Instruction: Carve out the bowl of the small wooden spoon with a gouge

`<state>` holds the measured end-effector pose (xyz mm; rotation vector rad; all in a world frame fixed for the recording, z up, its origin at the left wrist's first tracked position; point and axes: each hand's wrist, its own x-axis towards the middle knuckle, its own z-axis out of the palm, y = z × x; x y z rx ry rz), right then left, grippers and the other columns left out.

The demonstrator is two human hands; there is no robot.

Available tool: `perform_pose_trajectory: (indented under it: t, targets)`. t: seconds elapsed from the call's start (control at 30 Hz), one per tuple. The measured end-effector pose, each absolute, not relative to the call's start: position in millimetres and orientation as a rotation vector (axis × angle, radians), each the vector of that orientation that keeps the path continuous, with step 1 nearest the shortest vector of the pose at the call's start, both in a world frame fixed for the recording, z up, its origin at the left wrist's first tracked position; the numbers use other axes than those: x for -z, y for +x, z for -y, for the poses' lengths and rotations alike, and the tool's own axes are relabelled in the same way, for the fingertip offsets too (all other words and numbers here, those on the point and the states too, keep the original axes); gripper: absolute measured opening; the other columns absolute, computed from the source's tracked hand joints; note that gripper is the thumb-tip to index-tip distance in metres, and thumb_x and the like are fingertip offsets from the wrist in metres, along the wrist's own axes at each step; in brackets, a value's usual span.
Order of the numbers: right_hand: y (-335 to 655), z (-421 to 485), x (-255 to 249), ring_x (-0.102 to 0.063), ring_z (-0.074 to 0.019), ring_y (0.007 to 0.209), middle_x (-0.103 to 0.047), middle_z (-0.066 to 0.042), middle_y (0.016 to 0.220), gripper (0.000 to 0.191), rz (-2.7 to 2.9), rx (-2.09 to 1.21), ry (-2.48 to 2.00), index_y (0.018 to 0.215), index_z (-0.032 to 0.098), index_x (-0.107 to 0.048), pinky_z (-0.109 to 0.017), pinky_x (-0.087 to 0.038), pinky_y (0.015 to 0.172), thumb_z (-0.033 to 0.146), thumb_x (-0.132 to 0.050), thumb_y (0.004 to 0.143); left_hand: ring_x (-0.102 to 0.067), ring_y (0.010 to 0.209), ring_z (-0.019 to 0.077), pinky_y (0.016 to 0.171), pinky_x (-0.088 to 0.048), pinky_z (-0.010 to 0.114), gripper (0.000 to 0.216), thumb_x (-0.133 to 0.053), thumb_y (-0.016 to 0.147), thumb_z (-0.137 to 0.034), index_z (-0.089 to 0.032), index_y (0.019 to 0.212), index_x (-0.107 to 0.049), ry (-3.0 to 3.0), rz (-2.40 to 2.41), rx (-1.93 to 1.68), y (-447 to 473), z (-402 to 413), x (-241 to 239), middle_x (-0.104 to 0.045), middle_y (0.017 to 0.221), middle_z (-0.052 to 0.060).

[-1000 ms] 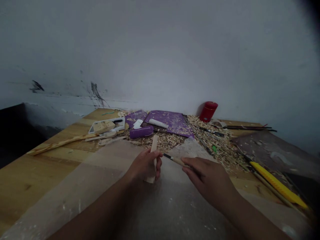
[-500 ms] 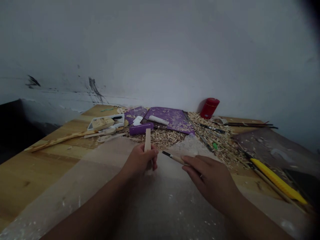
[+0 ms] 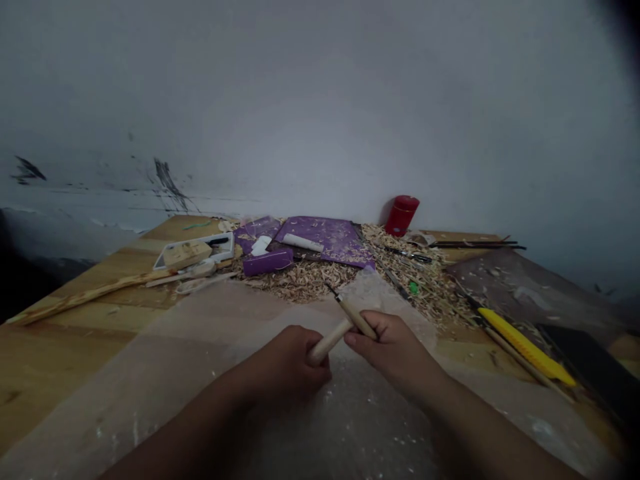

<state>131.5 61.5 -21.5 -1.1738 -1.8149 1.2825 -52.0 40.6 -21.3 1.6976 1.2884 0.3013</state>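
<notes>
My left hand (image 3: pixel 300 363) is closed around a pale wooden stick (image 3: pixel 330 341), which tilts up to the right toward my other hand. In my right hand (image 3: pixel 393 343) is a carving tool (image 3: pixel 357 317) with a wooden handle, its thin dark metal tip pointing up and left, away from me. The stick's far end meets the tool's handle at my right fingertips; whether those fingers also grip the stick I cannot tell. Both hands are above a translucent plastic sheet (image 3: pixel 200 353) on the wooden table.
Wood shavings (image 3: pixel 300 283) heap up ahead, with a purple sheet (image 3: pixel 325 233) and a purple roll (image 3: pixel 267 262). Left lie a white tray (image 3: pixel 231 247) and a long stick (image 3: pixel 85 295). Right are a red canister (image 3: pixel 402 215), a yellow cutter (image 3: pixel 525 343) and a dark flat object (image 3: pixel 585 360).
The wooden stick has gone from upright to leaning right, and the hands have come together. The carving tool now points up and away instead of left. The view has shifted slightly right.
</notes>
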Motion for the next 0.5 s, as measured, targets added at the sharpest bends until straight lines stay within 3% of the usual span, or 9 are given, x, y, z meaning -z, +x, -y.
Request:
perform_pose_trajectory:
  t: [0.13, 0.23, 0.33, 0.43, 0.5]
  targets:
    - [130.0, -57.1, 17.5, -0.030, -0.0063, 0.042, -0.039, 0.008, 0.055, 0.022, 1.719, -1.408, -1.126, 0.090, 0.019, -0.057, -0.019, -0.024, 0.040, 0.031, -0.059, 0.071, -0.040, 0.048, 0.0080, 0.043, -0.028, 0.019, 0.006, -0.045, 0.061, -0.021, -0.016, 0.059, -0.048, 1.725, -1.248, -0.239, -51.0, -36.4, 20.8, -0.044, 0.051, -0.005]
    - [129.8, -53.8, 16.9, -0.032, -0.0065, 0.044, -0.040, 0.007, 0.051, 0.012, 1.621, -1.415, -1.129, 0.068, 0.017, -0.058, -0.019, -0.024, 0.040, 0.028, -0.062, 0.069, -0.038, 0.046, 0.0073, 0.042, -0.024, 0.019, 0.007, -0.046, 0.061, -0.022, -0.016, 0.056, -0.047, 1.811, -1.286, -0.232, -49.8, -36.3, 22.5, -0.041, 0.049, -0.006]
    - [133.7, -55.6, 19.5, -0.030, -0.0068, 0.044, -0.036, 0.007, 0.049, 0.019, 1.486, -1.306, -1.174, 0.062, 0.017, -0.053, -0.019, -0.021, 0.039, 0.031, -0.061, 0.072, -0.040, 0.048, 0.0080, 0.044, -0.024, 0.019, 0.005, -0.051, 0.058, -0.020, -0.016, 0.054, -0.050, 1.925, -1.418, -0.324, -60.6, -48.3, 24.1, -0.045, 0.049, -0.005]
    - [140.3, -64.2, 22.5, -0.028, -0.0067, 0.042, -0.035, 0.008, 0.049, 0.024, 1.285, -1.206, -1.178, 0.066, 0.018, -0.049, -0.019, -0.020, 0.038, 0.039, -0.057, 0.075, -0.044, 0.048, 0.0097, 0.047, -0.028, 0.020, 0.004, -0.054, 0.058, -0.019, -0.016, 0.055, -0.053, 1.787, -1.739, -0.716, -82.8, -69.4, 26.1, -0.051, 0.049, -0.003]
    - [142.5, -70.0, 22.9, -0.028, -0.0064, 0.040, -0.036, 0.008, 0.050, 0.027, 1.159, -1.171, -1.155, 0.067, 0.019, -0.044, -0.019, -0.021, 0.037, 0.042, -0.055, 0.076, -0.051, 0.049, 0.0122, 0.050, -0.036, 0.021, 0.013, -0.054, 0.065, -0.025, -0.017, 0.074, -0.058, 1.413, -1.833, -1.079, -94.6, -80.8, 27.3, -0.055, 0.050, -0.002]
